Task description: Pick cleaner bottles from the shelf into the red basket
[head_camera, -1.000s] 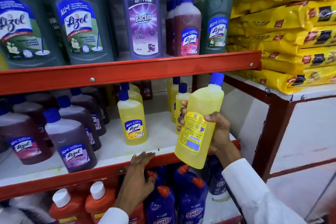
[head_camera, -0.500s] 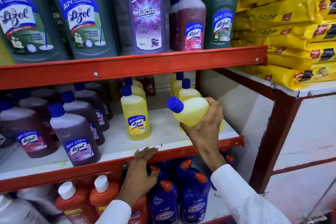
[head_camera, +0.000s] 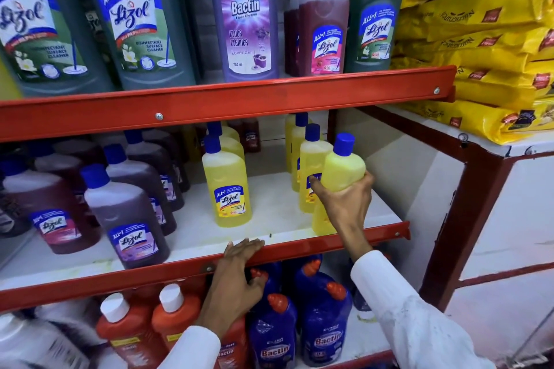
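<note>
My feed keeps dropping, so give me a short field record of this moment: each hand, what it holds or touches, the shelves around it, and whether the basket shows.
right hand: shut around a yellow Lizol bottle, blue cap up, at the right end of the middle shelf
left hand: fingers resting on the red front rail of the middle shelf, holding nothing
middle shelf: more yellow Lizol bottles, purple Lizol bottles to the left
top shelf: lavender Bactin floor cleaner
red basket: not in view
</note>
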